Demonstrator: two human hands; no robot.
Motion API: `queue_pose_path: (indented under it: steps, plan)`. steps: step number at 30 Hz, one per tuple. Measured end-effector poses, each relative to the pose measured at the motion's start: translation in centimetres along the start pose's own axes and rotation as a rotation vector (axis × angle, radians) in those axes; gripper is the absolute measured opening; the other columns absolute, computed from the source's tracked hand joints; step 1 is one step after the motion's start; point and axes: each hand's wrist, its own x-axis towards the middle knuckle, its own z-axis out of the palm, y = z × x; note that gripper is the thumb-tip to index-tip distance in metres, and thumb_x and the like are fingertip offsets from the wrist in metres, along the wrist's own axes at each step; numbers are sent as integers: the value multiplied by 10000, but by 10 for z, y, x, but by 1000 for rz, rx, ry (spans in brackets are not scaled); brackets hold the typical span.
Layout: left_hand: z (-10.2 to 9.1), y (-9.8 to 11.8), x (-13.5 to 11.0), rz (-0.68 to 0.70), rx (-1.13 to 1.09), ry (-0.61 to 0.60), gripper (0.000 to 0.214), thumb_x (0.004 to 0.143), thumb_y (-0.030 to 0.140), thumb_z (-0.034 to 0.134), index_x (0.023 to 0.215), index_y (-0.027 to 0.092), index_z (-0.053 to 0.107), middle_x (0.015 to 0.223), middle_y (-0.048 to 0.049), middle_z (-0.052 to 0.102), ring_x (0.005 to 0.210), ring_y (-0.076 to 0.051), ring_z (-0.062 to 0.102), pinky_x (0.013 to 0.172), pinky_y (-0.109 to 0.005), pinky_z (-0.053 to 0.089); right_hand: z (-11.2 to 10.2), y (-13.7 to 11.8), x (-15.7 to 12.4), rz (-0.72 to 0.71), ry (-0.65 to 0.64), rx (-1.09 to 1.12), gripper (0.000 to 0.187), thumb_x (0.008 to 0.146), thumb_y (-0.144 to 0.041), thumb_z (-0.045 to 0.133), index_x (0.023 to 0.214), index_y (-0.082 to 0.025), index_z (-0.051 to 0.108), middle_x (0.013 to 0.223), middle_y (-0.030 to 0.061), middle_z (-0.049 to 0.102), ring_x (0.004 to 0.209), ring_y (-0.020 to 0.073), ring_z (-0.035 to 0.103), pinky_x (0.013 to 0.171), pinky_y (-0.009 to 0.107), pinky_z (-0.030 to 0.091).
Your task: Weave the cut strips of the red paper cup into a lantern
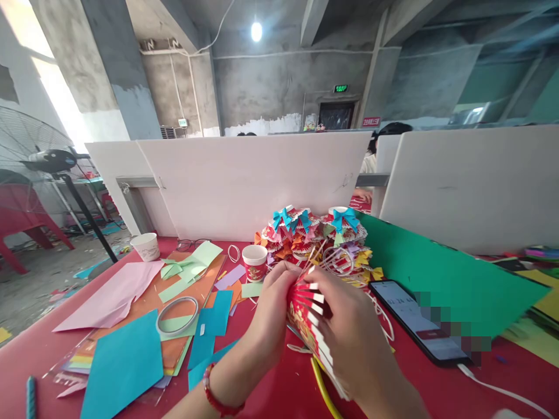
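Note:
A red and gold printed paper cup (303,317), its wall cut into white-edged strips, is held between my two hands just above the table. My left hand (275,302) closes around its left side, fingers near the top. On the other side my right hand (349,320) grips the strips with thumb and fingers bent. Parts of the cup are hidden behind my fingers. Under it lies a yellow curved handle (323,387), mostly covered. Just beyond my hands stand an uncut red paper cup (254,265) and a pile of decorated cut cups (301,230) with paper bows.
Blue paper (124,364), pink paper (109,294) and a tape roll (177,317) lie on the left. A phone (417,320) with a white cable and a green board (428,273) are right. White panels (262,180) border the back; a person sits beyond the gap.

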Motion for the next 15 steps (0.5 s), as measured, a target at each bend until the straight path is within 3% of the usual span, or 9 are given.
queue_pose_path:
  steps: [3,7,15]
  plan:
    - [0,-2,-2,-14,-62,-25,162,719,132,576,564,162,543,558,40,491,557,-97,419,548,-211,354,14,3,-5,-55,151,12,221,862,-168,388,664,-195,483,570,43,543,526,180,530,444,267,368]
    - [2,0,-6,-46,-169,-41,104,661,143,583,564,161,548,559,34,500,554,-99,433,563,-219,379,22,5,-9,-151,259,41,144,823,-126,439,706,-209,445,612,22,501,574,172,494,513,271,374]
    - [12,3,-15,-64,-269,-6,161,579,236,617,507,191,480,521,43,453,505,-100,419,556,-258,421,27,4,-8,-218,293,78,196,814,-40,412,719,-210,427,633,26,482,592,178,443,537,298,330]
